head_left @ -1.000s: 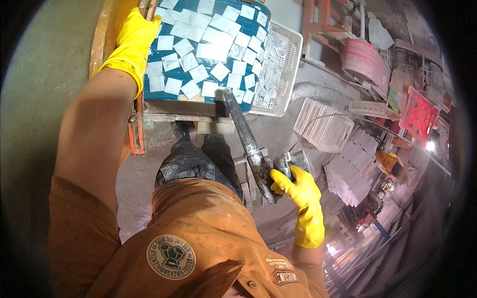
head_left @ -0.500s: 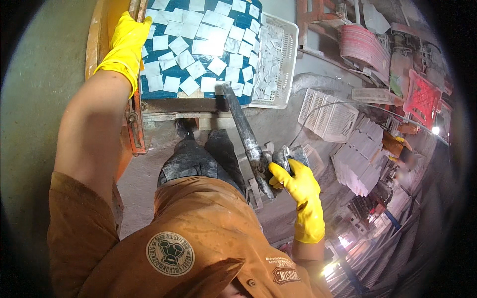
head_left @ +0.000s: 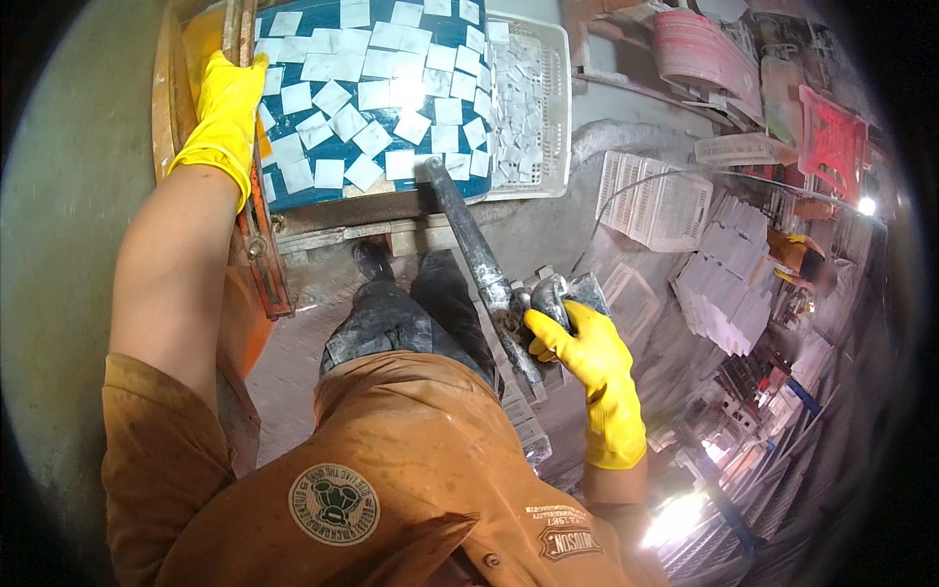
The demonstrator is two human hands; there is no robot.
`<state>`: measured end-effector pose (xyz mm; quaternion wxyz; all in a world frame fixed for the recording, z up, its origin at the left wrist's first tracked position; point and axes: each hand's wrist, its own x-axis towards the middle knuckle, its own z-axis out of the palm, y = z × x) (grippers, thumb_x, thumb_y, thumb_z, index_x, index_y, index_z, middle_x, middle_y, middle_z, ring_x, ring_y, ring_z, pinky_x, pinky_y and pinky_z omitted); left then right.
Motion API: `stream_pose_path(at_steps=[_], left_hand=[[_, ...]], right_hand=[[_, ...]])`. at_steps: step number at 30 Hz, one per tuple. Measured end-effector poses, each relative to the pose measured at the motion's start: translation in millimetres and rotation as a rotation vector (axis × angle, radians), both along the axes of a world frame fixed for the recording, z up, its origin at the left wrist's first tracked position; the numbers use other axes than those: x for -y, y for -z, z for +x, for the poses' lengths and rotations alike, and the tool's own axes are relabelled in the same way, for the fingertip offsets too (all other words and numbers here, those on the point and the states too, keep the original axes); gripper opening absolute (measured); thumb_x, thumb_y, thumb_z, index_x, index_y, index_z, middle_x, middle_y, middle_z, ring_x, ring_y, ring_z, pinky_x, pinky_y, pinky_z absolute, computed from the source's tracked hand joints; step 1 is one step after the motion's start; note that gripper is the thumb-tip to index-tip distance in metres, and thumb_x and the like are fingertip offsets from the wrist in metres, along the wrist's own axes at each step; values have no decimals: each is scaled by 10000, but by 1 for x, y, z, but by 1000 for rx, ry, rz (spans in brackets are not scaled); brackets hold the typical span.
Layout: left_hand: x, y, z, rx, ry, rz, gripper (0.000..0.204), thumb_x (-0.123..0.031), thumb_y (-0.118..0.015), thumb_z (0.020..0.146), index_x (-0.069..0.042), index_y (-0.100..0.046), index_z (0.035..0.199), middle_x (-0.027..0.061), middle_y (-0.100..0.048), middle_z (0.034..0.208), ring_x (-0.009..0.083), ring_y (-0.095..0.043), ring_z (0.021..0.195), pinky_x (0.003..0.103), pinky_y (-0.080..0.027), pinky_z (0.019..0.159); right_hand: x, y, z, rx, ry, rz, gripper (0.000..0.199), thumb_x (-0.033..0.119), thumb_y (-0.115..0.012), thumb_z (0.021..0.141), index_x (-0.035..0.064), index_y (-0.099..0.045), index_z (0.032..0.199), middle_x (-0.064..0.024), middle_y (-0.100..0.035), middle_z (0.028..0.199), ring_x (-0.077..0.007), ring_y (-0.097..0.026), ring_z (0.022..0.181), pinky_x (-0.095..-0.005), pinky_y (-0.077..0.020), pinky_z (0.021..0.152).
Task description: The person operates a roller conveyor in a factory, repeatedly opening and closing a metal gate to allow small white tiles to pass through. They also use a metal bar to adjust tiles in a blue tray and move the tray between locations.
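Note:
My left hand [head_left: 217, 112], in a yellow rubber glove, is closed round a rusty orange metal rail [head_left: 256, 240], thumb on the side toward the tiles. Beside it lie several white, grey-veined square tiles [head_left: 346, 122], some touching and some turned askew, on a wet-looking blue belt [head_left: 323, 201]. My right hand [head_left: 592, 362], gloved likewise, is closed on a grey rounded metal handle [head_left: 551, 298] by a dark, dusty pipe [head_left: 471, 249]. The pipe's far end reaches the belt's near edge. Part of the right hand's grip is hidden behind the glove.
A white plastic basket [head_left: 558, 108] of small tile pieces stands right of the belt. Farther right are another white crate [head_left: 675, 207], stacked grey slabs [head_left: 724, 279], a red crate [head_left: 831, 137] and a thin cable [head_left: 646, 179]. Another person [head_left: 807, 259] is in the right background.
The view has shifted a little, so the belt, tiles and basket sit farther left in the picture. Both hands keep their holds.

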<state>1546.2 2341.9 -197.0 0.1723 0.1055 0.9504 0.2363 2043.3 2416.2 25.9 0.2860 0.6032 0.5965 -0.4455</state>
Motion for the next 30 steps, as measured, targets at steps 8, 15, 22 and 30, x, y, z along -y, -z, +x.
stream_pose_path(at_steps=[8, 15, 22, 30], left_hand=[[4, 10, -4, -105, 41, -21, 635, -443, -781, 878, -16, -623, 1322, 236, -702, 1259, 398, -697, 1153, 463, -544, 967], [17, 40, -20, -182, 78, 2, 649, -445, -817, 828, 10, -647, 1259, 250, -711, 1215, 402, -697, 1128, 455, -543, 950], [13, 46, -25, -123, 42, 4, 691, -427, -835, 822, 16, -621, 1308, 246, -714, 1200, 389, -696, 1100, 453, -537, 934], [5, 19, -8, -85, 59, 118, 598, -294, -826, 853, 50, -610, 1292, 235, -714, 1194, 363, -706, 1066, 423, -541, 921]], right_hand=[[17, 13, 11, -6, 58, -28, 565, 546, -738, 885, 31, -750, 1117, -175, -768, 947, -312, -740, 914, -398, -549, 832], [35, 34, 33, 38, 119, -39, 707, 622, -715, 866, 13, -709, 1224, -257, -733, 1114, -398, -692, 1085, -445, -519, 938], [30, 83, 70, -20, 416, -66, 581, 566, -733, 896, 15, -733, 1078, -116, -758, 827, -203, -726, 742, -349, -555, 717], [-5, 115, 72, -27, 528, -67, 547, 556, -696, 920, 35, -767, 1070, -79, -748, 774, -178, -690, 655, -321, -540, 656]])
